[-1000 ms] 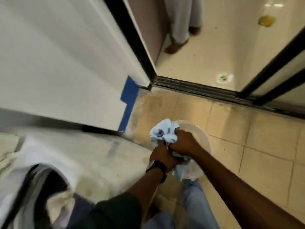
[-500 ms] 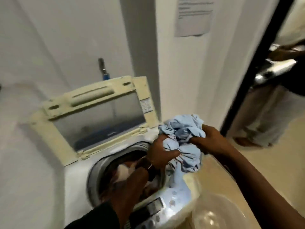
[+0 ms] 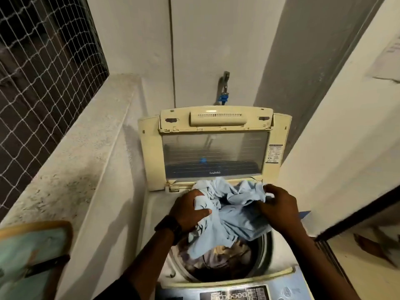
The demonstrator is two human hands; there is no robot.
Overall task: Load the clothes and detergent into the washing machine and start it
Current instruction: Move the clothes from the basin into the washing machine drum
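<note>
Netted window (image 3: 43, 72) left; lid (image 3: 213, 155) raised; drum (image 3: 265, 254) seemingly part-filled beneath gripped cloth (image 3: 236, 213)

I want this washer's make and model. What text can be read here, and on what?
No text reads clearly.
Brand mark below the lid window: blurred.
Sticker on the lid's right frame: too small.
Control panel labels: too small.
Paper notice on the right wall: blurred.

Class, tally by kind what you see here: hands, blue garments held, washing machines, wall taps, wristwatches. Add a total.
Hands: 2 (left hand, right hand)
Blue garment: 1
Washing machine: 1
Wall tap: 1
Wristwatch: 1
Total: 6
</note>
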